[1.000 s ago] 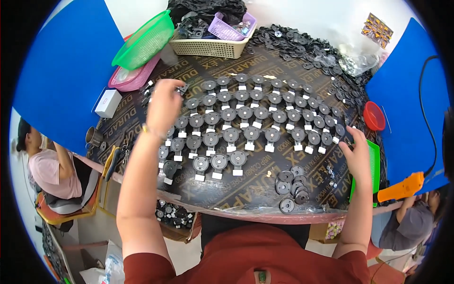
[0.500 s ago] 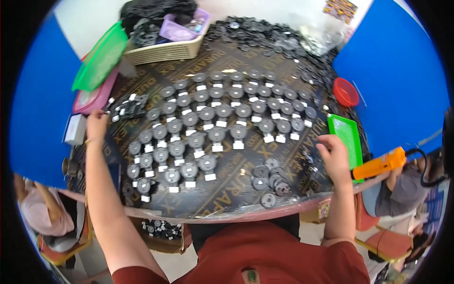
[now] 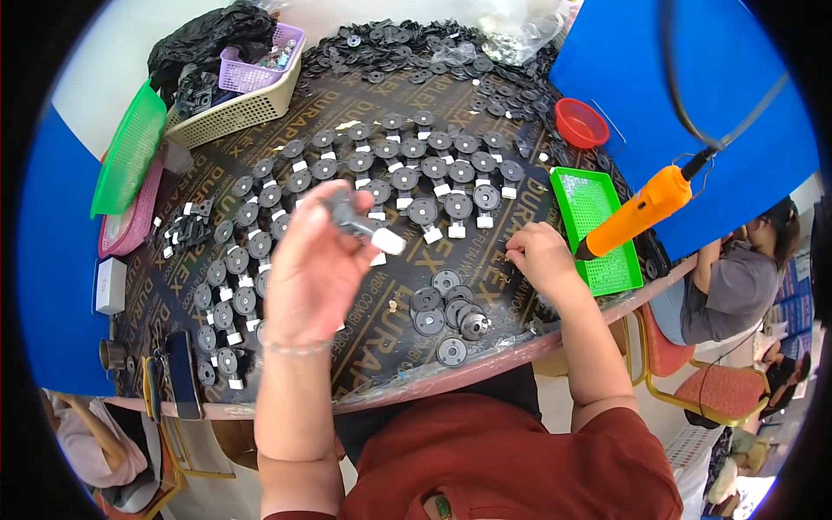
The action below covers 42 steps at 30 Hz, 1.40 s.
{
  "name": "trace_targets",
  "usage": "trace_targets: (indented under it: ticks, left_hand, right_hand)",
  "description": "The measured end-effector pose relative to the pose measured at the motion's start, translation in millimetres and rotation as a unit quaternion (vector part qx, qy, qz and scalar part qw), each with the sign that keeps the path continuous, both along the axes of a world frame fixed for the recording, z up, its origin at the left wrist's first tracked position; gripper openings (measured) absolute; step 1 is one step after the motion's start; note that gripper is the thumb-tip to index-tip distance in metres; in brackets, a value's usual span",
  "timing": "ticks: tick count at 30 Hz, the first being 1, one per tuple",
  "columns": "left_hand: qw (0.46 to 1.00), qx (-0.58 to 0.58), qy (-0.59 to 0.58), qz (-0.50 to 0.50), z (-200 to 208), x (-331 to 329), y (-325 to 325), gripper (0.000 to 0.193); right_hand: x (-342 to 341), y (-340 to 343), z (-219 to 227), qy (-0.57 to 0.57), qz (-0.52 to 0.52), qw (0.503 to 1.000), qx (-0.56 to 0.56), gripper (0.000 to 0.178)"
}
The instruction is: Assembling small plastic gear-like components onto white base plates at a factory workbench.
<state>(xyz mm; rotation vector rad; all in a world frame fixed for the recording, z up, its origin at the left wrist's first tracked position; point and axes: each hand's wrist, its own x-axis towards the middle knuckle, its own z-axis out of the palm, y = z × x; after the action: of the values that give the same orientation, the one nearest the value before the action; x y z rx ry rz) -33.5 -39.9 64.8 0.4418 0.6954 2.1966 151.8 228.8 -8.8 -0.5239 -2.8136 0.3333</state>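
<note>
My left hand (image 3: 303, 290) is raised over the middle of the table, its fingers closed on a small black plastic part with a white end (image 3: 386, 241). Beneath and around it, round black discs with white tabs (image 3: 422, 211) lie in curved rows. My right hand (image 3: 548, 262) is low over the tabletop beside a green tray (image 3: 638, 269), fingers curled together; whatever they pinch is too small to make out. Loose black discs (image 3: 428, 322) sit in a small group between my hands, near the front edge. An orange electric screwdriver (image 3: 640, 211) hangs by its cord above the tray.
Black parts with white ends (image 3: 186, 232) are bunched at the left. A heap of black discs (image 3: 390, 54) covers the back. Around the rim are a cream basket (image 3: 238, 117), a green colander (image 3: 134, 156), a white box (image 3: 110, 286), a phone (image 3: 183, 373) and a red bowl (image 3: 581, 123).
My left hand has come from the bunch of parts at the left to the middle, now holding a black part. My right hand's fingers have curled in. The view has turned.
</note>
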Motion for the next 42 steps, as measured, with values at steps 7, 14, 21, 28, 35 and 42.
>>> trace_targets:
  ticks: [7, 14, 21, 28, 35, 42]
  left_hand:
    - [0.992, -0.083, -0.085, -0.030, -55.3, 16.9, 31.0, 0.030]
    - [0.982, -0.053, -0.161, -0.079, -54.6, 23.8, 35.1, 0.036]
    - [0.989, -0.130, -0.014, -0.067, -64.9, 38.3, 39.5, 0.045]
    - [0.973, -0.201, 0.102, -0.053, -63.7, 42.4, 42.6, 0.049]
    - [0.985, -0.168, 0.017, -0.023, -66.0, 41.6, 37.3, 0.047]
    - [0.986, -0.159, -0.034, -0.031, -60.6, 36.5, 36.2, 0.033]
  right_hand:
    - [2.4, -7.1, 2.9, 0.085, 0.021, 0.995, 0.047, 0.003]
    - [23.0, -7.5, 7.2, 0.084, 0.010, 0.996, 0.000, 0.009]
    - [16.6, -15.2, 28.2, 0.110, 0.028, 0.987, -0.116, 0.008]
    - [-35.9, -57.5, 57.8, 0.144, 0.152, 0.943, -0.258, 0.008]
    - [-59.3, -57.5, 58.0, 0.124, 0.142, 0.916, -0.354, 0.008]
    - [-60.2, -50.4, 39.6, 0.109, 0.123, 0.831, -0.532, 0.012]
